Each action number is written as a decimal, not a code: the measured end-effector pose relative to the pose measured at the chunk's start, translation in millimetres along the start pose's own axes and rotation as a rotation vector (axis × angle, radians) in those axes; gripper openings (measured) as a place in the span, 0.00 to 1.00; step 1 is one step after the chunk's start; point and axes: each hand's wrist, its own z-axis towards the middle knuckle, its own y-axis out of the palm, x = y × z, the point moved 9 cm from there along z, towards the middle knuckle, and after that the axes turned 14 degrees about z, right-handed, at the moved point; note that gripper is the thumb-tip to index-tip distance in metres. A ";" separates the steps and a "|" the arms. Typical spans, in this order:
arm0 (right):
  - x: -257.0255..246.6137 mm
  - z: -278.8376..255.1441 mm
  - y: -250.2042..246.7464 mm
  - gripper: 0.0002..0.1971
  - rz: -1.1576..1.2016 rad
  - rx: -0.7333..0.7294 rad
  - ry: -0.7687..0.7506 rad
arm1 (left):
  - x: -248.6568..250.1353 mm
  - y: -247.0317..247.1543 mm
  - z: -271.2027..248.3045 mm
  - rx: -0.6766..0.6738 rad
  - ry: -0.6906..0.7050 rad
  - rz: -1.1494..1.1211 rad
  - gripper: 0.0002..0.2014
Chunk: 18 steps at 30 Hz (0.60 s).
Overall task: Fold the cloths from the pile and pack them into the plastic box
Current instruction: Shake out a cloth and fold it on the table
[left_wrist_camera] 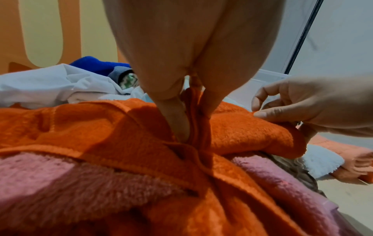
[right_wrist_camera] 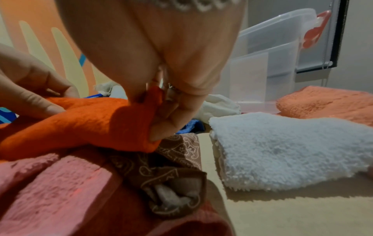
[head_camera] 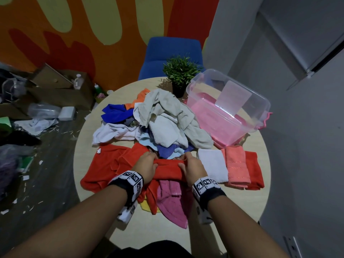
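Note:
A red-orange towel (head_camera: 168, 169) is stretched between my two hands at the near side of the round table (head_camera: 247, 192). My left hand (head_camera: 147, 165) pinches its left end (left_wrist_camera: 196, 121) between thumb and fingers. My right hand (head_camera: 191, 167) pinches the right end (right_wrist_camera: 149, 111). Beneath it lie a pink towel (head_camera: 171, 202) and a brown patterned cloth (right_wrist_camera: 173, 159). The loose pile of cloths (head_camera: 158, 120) sits behind my hands. The clear plastic box (head_camera: 229, 107) with a pink base stands at the back right. Folded white (head_camera: 213, 164), salmon (head_camera: 237, 164) and red (head_camera: 254, 168) towels lie to my right.
A potted plant (head_camera: 179, 75) stands behind the pile, with a blue chair (head_camera: 171, 54) beyond the table. Another red-orange towel (head_camera: 104, 166) lies spread at the left. Cardboard boxes (head_camera: 61, 86) and scraps litter the floor to the left.

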 end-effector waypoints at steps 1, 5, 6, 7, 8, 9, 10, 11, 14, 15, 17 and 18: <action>-0.9 1.9 -0.5 0.08 -0.003 0.015 -0.005 | -0.8 0.2 1.4 0.007 -0.019 0.003 0.10; -0.1 3.7 4.0 0.08 -0.129 0.014 0.012 | 4.2 6.8 2.9 -0.045 -0.024 0.138 0.18; 1.6 3.2 6.5 0.09 -0.162 0.005 0.011 | 5.8 9.8 1.5 -0.071 -0.022 0.214 0.20; 2.8 2.2 9.3 0.11 -0.185 -0.006 -0.003 | 6.4 10.5 -0.5 -0.077 -0.031 0.297 0.22; 3.2 1.0 12.0 0.13 -0.204 -0.015 -0.022 | 6.6 8.7 -2.5 -0.060 -0.047 0.366 0.22; 3.0 -0.6 14.0 0.16 -0.225 -0.023 -0.041 | 6.9 6.2 -4.0 -0.040 -0.059 0.411 0.22; 2.4 -2.3 15.5 0.17 -0.248 -0.032 -0.058 | 7.7 4.4 -5.1 -0.027 -0.062 0.434 0.21; 1.2 -3.7 16.0 0.18 -0.269 -0.040 -0.075 | 9.6 2.2 -6.2 -0.020 -0.059 0.440 0.20; -6.1 -7.2 12.1 0.20 -0.266 -0.032 -0.147 | 21.4 -7.0 -8.4 0.007 -0.001 0.416 0.17; -11.2 -9.0 9.6 0.22 -0.209 -0.029 -0.185 | 27.7 -10.9 -9.0 0.016 0.039 0.375 0.15; -21.1 -13.7 7.6 0.29 -0.094 -0.072 -0.255 | 44.9 -20.6 -11.6 0.035 0.158 0.192 0.14; -24.1 -15.8 8.0 0.30 -0.071 -0.107 -0.282 | 53.9 -26.6 -12.9 0.041 0.217 0.079 0.14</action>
